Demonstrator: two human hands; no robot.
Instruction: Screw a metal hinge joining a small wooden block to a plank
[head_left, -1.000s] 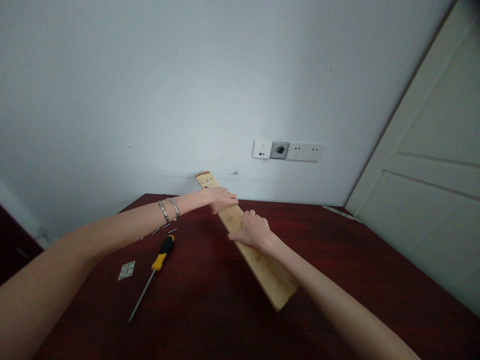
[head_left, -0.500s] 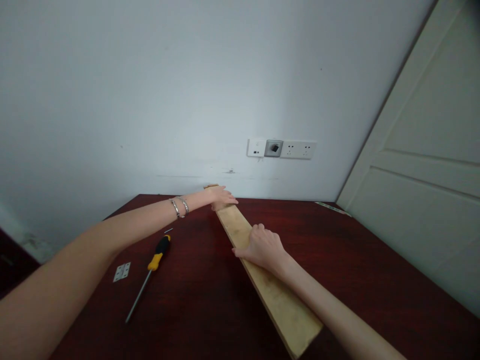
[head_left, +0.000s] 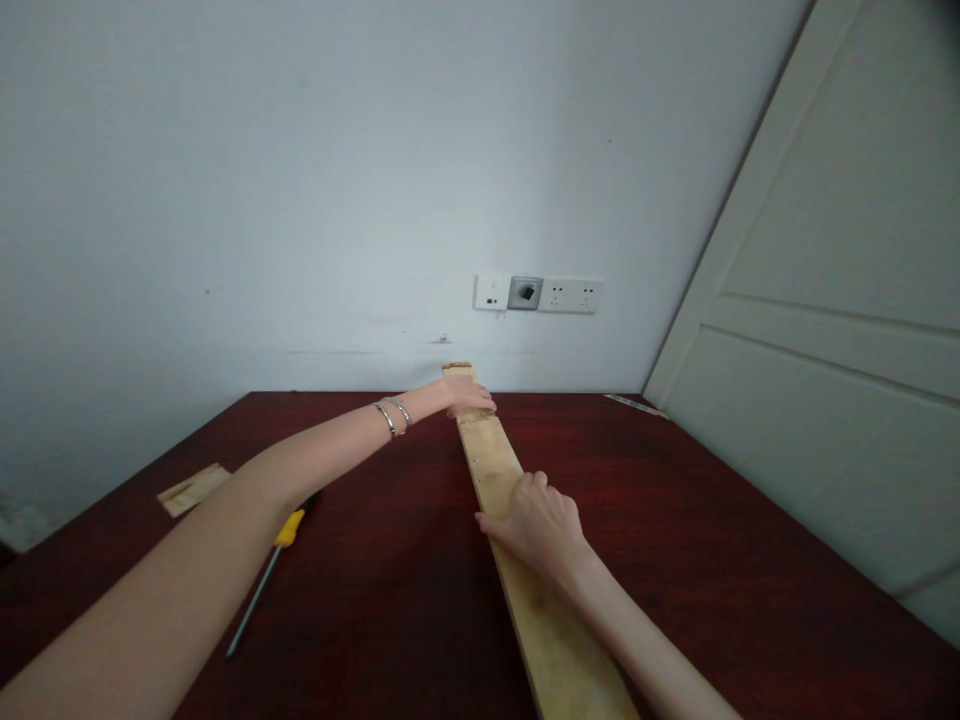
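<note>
A long pale wooden board (head_left: 491, 462) stretches from the bottom edge of the view toward the wall. Near its far end my left hand (head_left: 471, 398) is wrapped across it, two silver bangles on the wrist. My right hand (head_left: 541, 528) grips the board about midway, thumb over the left edge and fingers over the right. Left of the board lies a screwdriver (head_left: 289, 527) with a yellow and black handle, its grip partly covered by my left forearm. The underside of the board is hidden.
A small wooden piece (head_left: 191, 490) lies at the left of the dark red table (head_left: 375, 600), partly behind my forearm. A thin pale strip (head_left: 636, 405) rests at the back right. Wall sockets (head_left: 571, 295) sit above the table, and a white panelled door (head_left: 810, 330) stands at right.
The board's far end has swung right with both hands still on it. My left forearm now covers the metal hinge, and a small wooden piece shows at left. The view has shifted slightly.
</note>
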